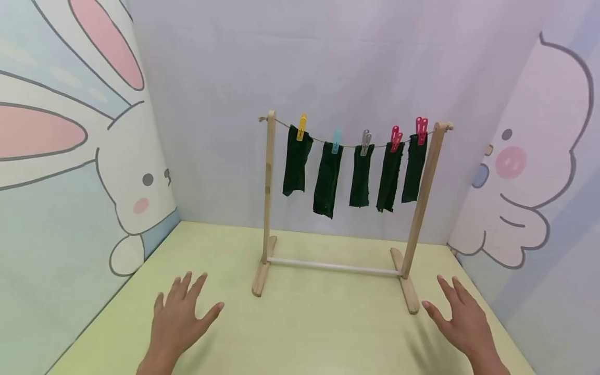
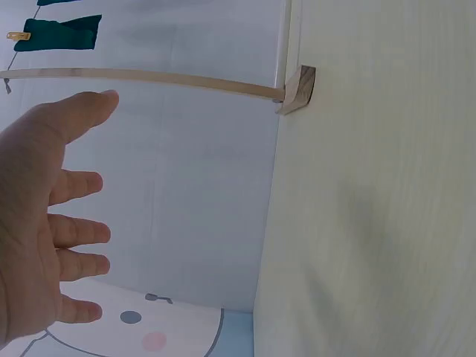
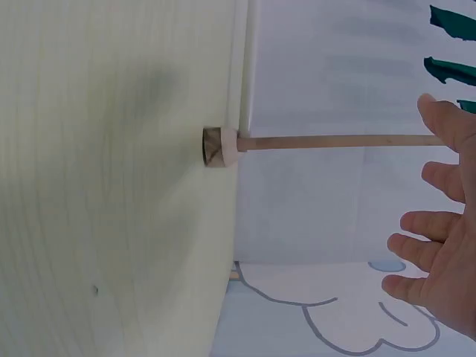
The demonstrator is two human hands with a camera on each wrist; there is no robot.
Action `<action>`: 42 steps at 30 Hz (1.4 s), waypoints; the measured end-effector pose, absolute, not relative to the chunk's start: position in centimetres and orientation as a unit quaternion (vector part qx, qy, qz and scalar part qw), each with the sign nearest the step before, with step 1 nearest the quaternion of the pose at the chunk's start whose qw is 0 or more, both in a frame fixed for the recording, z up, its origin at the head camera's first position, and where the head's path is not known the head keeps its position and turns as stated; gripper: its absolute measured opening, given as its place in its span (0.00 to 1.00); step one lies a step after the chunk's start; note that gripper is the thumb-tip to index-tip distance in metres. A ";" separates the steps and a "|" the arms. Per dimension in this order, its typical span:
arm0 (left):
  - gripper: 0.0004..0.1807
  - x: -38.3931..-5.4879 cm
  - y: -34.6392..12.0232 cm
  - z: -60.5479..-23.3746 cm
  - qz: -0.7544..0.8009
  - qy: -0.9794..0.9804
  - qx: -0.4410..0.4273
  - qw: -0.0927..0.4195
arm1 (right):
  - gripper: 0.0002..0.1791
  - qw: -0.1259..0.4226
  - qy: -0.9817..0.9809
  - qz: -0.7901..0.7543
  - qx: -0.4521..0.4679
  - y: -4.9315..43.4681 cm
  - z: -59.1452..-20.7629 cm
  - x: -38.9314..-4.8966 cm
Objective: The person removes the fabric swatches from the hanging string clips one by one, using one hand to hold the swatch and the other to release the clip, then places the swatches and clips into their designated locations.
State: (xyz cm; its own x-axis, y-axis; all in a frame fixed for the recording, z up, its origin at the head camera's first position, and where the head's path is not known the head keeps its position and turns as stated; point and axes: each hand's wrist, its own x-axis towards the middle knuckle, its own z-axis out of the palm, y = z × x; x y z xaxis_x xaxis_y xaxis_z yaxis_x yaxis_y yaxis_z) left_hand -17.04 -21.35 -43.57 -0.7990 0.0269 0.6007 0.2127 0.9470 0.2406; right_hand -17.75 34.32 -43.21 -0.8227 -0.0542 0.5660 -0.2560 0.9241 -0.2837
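Note:
My left hand (image 1: 175, 319) hovers over the table at the left, fingers spread and holding nothing. Over the right side my right hand (image 1: 466, 323) is likewise spread and free of any object. Beyond them stands a small wooden drying rack (image 1: 268, 182); each hand is nearest to one of its feet, without touching. Several dark green cloth strips (image 1: 327, 179) hang from its string, pinned by a yellow clothespin (image 1: 302, 128), a light blue clothespin (image 1: 336, 141), a grey clothespin (image 1: 365, 143) and red clothespins (image 1: 396, 139).
A pale yellow-green table (image 1: 300, 323) carries the rack. Behind it hangs a plain whitish backdrop (image 1: 215, 130). A panel with a cartoon rabbit (image 1: 126, 182) bounds the left side, and another cartoon panel (image 1: 539, 156) the right. A white crossbar (image 1: 333, 267) joins the rack's feet.

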 end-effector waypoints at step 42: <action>0.25 -21.6 -16.8 -41.7 -0.340 -0.855 -0.052 0.389 | 0.25 0.407 -0.812 0.381 0.173 27.1 -38.4 -23.4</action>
State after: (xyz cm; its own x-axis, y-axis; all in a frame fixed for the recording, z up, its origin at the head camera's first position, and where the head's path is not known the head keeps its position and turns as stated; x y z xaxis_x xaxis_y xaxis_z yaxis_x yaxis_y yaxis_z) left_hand -21.57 -16.77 -41.75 -0.6925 -0.1744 0.7000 0.3534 0.7639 0.5399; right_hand -23.38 27.15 -38.44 -0.6098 0.0293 0.7920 -0.5901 0.6504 -0.4783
